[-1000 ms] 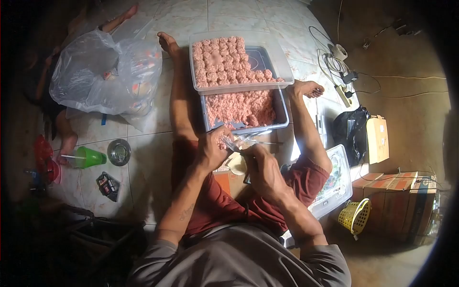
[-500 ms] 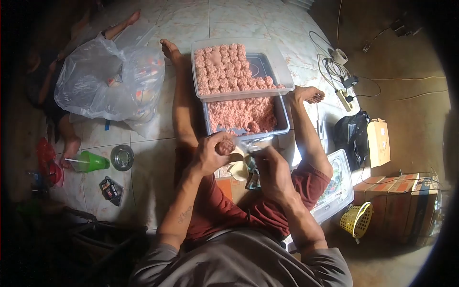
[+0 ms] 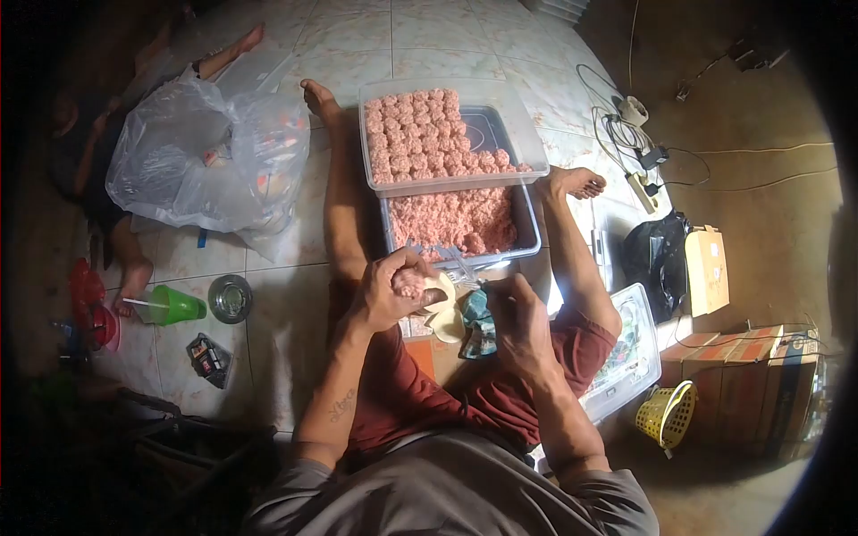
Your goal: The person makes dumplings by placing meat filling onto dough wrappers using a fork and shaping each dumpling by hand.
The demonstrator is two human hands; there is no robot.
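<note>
In the head view, the left hand point(image 3: 391, 290) curls around a pink lump of mince point(image 3: 409, 283), which bulges between thumb and fingers. The right hand point(image 3: 523, 322) is closed on a metal fork point(image 3: 461, 268), blurred, its tines toward the lump.

Just ahead of both hands stands a lower tub point(image 3: 534, 241) of loose mince point(image 3: 451, 219). A clear tray point(image 3: 527, 147) overlaps its far edge in view; whether it rests on the tub cannot be told. Rows of mince balls point(image 3: 416, 134) fill its left side, and its bare base shows at the far right.

A cream-coloured item point(image 3: 444, 317) and a checked cloth point(image 3: 479, 323) lie between the hands. The person's bare legs flank the tub and tray, limiting sideways room; tiled floor point(image 3: 349, 58) stretches beyond the tray.

Past the left leg are a big plastic bag point(image 3: 170, 161), a green cup point(image 3: 183, 305), a glass dish point(image 3: 231, 299) and a co-worker's foot point(image 3: 136, 275). Past the right leg are tangled cables point(image 3: 615, 134), a black bag point(image 3: 651, 259), a clear box point(image 3: 633, 357), a yellow basket point(image 3: 663, 415) and cardboard boxes point(image 3: 746, 380).
</note>
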